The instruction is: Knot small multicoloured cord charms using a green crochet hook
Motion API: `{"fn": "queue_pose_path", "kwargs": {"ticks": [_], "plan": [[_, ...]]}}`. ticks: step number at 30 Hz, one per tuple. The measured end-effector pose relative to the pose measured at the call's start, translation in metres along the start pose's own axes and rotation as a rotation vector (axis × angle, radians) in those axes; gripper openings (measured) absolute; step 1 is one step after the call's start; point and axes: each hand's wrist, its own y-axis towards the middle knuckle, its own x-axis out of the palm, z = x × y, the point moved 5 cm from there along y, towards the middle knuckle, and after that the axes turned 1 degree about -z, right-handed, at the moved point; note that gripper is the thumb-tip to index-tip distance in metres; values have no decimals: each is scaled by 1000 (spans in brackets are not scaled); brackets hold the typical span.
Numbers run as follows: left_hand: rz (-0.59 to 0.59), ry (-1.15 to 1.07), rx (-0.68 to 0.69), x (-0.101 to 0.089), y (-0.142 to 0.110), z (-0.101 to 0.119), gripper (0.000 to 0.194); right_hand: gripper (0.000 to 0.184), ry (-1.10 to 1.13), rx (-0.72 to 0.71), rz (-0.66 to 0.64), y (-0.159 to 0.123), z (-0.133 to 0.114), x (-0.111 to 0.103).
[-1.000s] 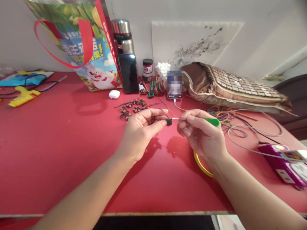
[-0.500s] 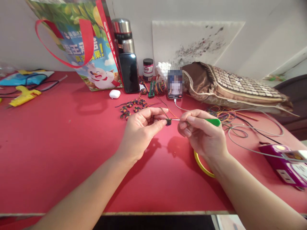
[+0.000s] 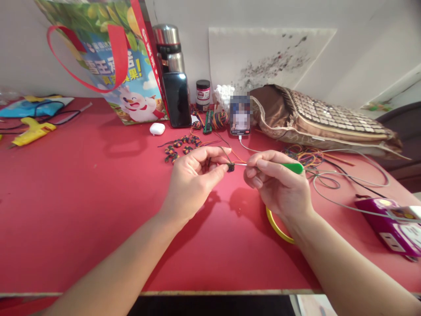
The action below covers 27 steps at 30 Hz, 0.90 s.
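Note:
Between the thumb and fingers of my left hand [image 3: 197, 177] is a small dark piece of crochet [image 3: 231, 167], with a strand of yarn running up over the forefinger. My right hand [image 3: 278, 180] grips a crochet hook [image 3: 292, 167] with a green handle, held like a pen. The hook's thin metal shaft points left and meets the crochet piece; its tip is hidden there. Behind my left hand lie several small multicoloured crocheted rounds [image 3: 178, 143]. Farther back sits a ball of multicoloured yarn [image 3: 219, 119].
A yellow ring [image 3: 276, 228] lies under my right wrist. A phone [image 3: 240, 118] on a cable and a dark phone [image 3: 177, 100] stand at the back. A sequined bag [image 3: 332, 118], loose yarn [image 3: 305, 158] and a purple power strip [image 3: 384, 224] are rightward; a yellow glue gun [image 3: 34, 131] lies left.
Both hands stay almost in place. The crochet piece has tilted slightly in my left fingers, and the hook has hardly moved.

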Motion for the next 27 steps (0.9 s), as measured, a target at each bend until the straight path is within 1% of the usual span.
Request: {"fn": "queue_pose_path", "kwargs": {"ticks": [6,14,19,27], "plan": [[6,11,14,-1,0,-1,16,10,0,7,6,0,0,-1],[13,28,30,-1,1,0,15,9,-73,-28,14,-1,-1,0],[13,40,35,0,1,1,16,10,-52,-50,4,-2,-1,1],[23,38,5,-2,2,-3,19,11,-35,-44,3,-1,-2,0]]}}
